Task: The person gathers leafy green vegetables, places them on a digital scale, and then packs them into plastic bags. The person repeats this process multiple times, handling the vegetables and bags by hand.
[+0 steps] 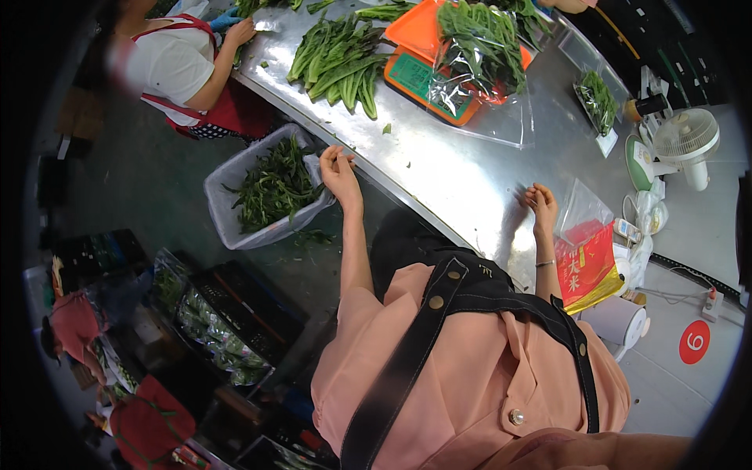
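My left hand [339, 171] is at the near edge of the steel table [446, 176], beside the rim of a lined bin. Its fingers are loosely bent, and nothing shows in them. Over the tabletop at the right hovers my right hand [541, 202], half curled and holding nothing I can see. Farther up the table, an orange digital scale [432, 88] carries a clear plastic bag of leafy greens [484, 50]. Left of the scale lies a loose pile of long-leaved lettuce [341, 61].
Below the table edge stands the grey bin [220, 194] with green leaves [273, 188]. A co-worker in a red apron [241, 111] works at upper left. At right are a red rice bag [587, 258], a packed tray of greens [596, 103] and a fan [684, 138].
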